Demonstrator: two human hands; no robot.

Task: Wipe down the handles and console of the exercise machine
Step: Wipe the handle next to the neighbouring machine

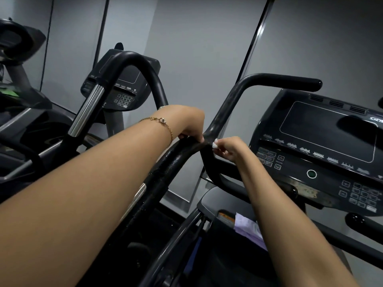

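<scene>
The exercise machine's black handle (170, 168) rises from the lower middle, forks, and continues up into a bar (269, 79) bent to the right. My left hand (186, 125), with a gold bracelet on the wrist, grips the handle from above just left of the fork. My right hand (230, 148) has its fingers curled, and its fingertips pinch at the handle's surface right at the fork. I see no cloth in either hand. The dark console (327, 141), with a screen, a green button and keypads, stands to the right of my hands.
A lavender cloth (248, 226) lies on the machine's frame below my right forearm. A second machine with a chrome-and-black handle (89, 108) and its own console (124, 83) stands at the left. Grey wall panels close off the back.
</scene>
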